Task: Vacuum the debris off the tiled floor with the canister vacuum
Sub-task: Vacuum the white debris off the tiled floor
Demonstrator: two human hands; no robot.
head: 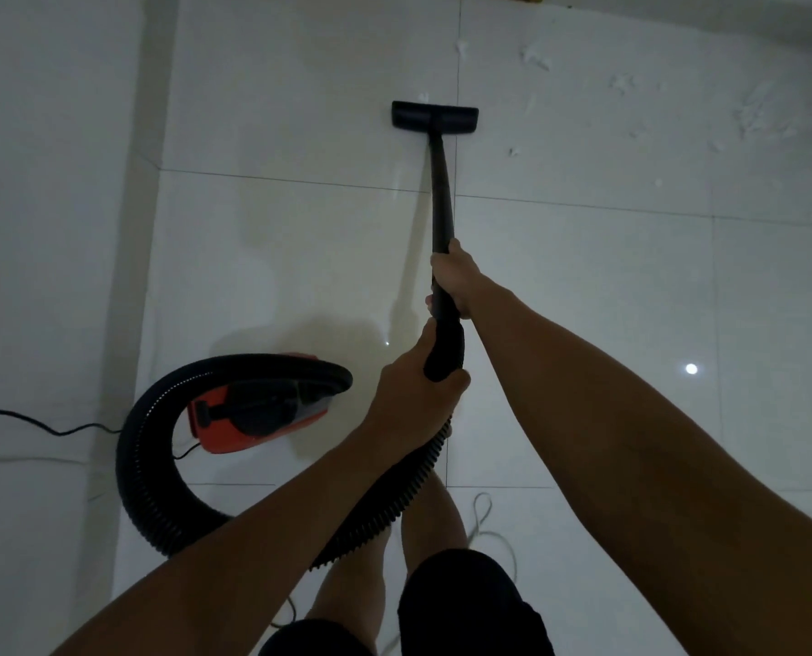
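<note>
Head view shows both hands, right hand (456, 277) above left hand (415, 390), gripping the stiff, seemingly light wand (441, 196) mid-frame, the best hold for steering the floor nozzle (434, 118) toward debris (631, 82) upper right.

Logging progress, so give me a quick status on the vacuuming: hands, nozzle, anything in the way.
Both hands grip the wand: right hand ahead, left hand at the hose end. Floor nozzle flat on tile. Debris lies right of it. Path unobstructed.

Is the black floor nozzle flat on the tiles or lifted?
Apparently flat: the black floor nozzle sits square on the white tiled floor, no gap visible beneath it.
</note>
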